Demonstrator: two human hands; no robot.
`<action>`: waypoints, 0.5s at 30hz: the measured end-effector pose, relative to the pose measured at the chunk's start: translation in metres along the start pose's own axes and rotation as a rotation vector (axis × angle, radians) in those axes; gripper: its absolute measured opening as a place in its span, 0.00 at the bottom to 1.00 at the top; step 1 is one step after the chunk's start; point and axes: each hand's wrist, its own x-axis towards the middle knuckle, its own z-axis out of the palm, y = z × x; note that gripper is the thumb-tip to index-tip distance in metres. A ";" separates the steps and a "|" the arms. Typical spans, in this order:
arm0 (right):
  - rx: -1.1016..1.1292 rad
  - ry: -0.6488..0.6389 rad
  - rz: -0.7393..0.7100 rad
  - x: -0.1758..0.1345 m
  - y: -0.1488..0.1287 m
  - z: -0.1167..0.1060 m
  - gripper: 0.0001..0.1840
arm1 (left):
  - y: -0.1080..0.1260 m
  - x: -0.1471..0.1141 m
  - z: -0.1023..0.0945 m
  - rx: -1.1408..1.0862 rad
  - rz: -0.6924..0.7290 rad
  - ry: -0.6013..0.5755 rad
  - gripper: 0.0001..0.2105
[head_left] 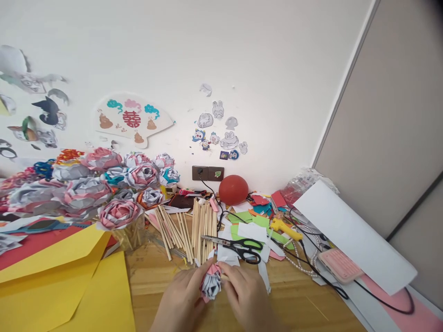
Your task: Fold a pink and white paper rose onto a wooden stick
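Between my two hands, low over the wooden table, is a small paper flower (211,286) with white and pale blue folds inside and pink outer petals. My left hand (185,290) grips its left side, thumb and fingers closed on the petals. On the other side my right hand (244,290) pinches the flower's upper right edge, near what looks like a bit of wooden stick. Just beyond the hands lie black-handled scissors (238,246), partly over paper scraps. Behind them rest several bare wooden sticks (204,226).
Finished paper flowers (119,213) crowd the left, above yellow paper (69,286). A red balloon (233,189) sits by the wall. At right are a yellow glue gun (285,228) with its cord, a pink box-like device (341,265) and a large white sheet (356,235).
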 end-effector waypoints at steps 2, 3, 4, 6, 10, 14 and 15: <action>0.041 0.015 0.021 -0.001 0.001 0.001 0.15 | 0.001 0.000 -0.001 -0.035 -0.020 -0.009 0.26; 0.058 0.011 0.029 -0.001 0.000 0.001 0.15 | 0.001 -0.001 -0.001 -0.053 -0.030 -0.012 0.26; 0.075 0.001 0.034 -0.001 0.000 0.001 0.16 | 0.001 -0.001 -0.001 -0.071 -0.042 -0.017 0.27; 0.113 -0.011 0.047 -0.001 -0.001 0.002 0.16 | 0.001 -0.002 -0.002 -0.107 -0.066 -0.028 0.27; 0.210 -0.007 0.155 0.000 -0.001 0.002 0.15 | 0.001 -0.002 -0.003 -0.191 -0.146 -0.053 0.28; 0.308 -0.027 0.310 0.002 0.000 0.000 0.15 | 0.009 0.000 -0.005 -0.363 -0.272 -0.116 0.27; 0.337 -0.045 0.317 0.002 0.000 0.000 0.16 | 0.011 0.002 -0.006 -0.417 -0.311 -0.130 0.28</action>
